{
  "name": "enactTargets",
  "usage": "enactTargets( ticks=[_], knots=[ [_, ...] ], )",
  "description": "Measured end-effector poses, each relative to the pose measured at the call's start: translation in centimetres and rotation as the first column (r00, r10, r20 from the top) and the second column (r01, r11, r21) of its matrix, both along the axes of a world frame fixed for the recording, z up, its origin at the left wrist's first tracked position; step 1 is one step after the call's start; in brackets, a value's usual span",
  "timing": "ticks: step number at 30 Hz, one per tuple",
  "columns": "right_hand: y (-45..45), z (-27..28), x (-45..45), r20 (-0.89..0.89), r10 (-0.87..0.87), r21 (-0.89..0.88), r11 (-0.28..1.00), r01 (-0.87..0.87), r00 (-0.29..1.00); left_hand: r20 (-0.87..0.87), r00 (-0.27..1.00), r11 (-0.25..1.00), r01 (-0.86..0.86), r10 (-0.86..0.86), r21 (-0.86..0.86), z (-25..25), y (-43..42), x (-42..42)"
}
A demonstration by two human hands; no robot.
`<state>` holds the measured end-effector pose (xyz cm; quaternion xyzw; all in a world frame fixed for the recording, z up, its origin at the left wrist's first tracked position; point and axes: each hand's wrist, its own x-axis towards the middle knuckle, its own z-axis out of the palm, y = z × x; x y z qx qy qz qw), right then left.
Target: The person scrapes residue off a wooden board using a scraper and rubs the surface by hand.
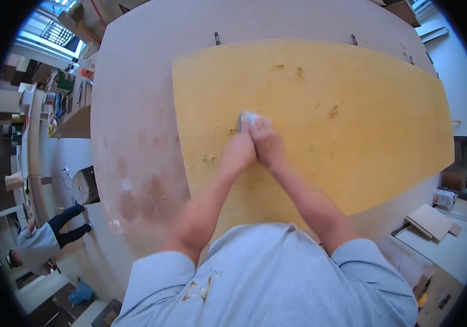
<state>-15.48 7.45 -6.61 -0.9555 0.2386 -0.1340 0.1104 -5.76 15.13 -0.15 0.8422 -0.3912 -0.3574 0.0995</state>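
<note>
Head view: I'm watching a person bent over a broad yellow panel [375,141], both bare hands drawn together near its left end. Left hand [240,150] and right hand [268,143] are side by side, closed on a small pale block [251,116] pressed against the yellow face. Its visible end pokes out past the fingers, pointing away from the wearer toward the far edge; the rest is covered and blurred, so I can't tell which way its long axis runs. As for the panel, its long axis lies crosswise, left to right before the body, on a larger stained pinkish table [135,125]. Brownish rough marks [332,111] dot the yellow face. Two small dark fittings stand just beyond its far edge. Off left, another person [40,248] in dark trousers is near the shelving.
</note>
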Motion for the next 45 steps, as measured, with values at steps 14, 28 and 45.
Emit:
enactTargets(
  ticks=[14, 28, 45],
  knots=[
    [2.6, 1.4, -0.4, 0.059, 0.041, -0.027, 0.999, -0.040, 0.997, 0.029, 0.995, 0.996, 0.089, -0.090, 0.027, 0.6, 2.6, -0.1],
    [0.5, -0.4, 0.5, 0.089, 0.058, -0.116, 0.992, -0.048, 0.994, 0.009, 0.998, 0.996, 0.063, -0.064, 0.065, 1.3, 1.3, 0.7],
    [-4.5, 1.4, 4.6, 0.005, 0.065, -0.003, 0.998, -0.065, 0.998, 0.047, 0.999, 0.998, 0.020, -0.017, -0.055, -2.7, -4.2, 4.7]
  ],
)
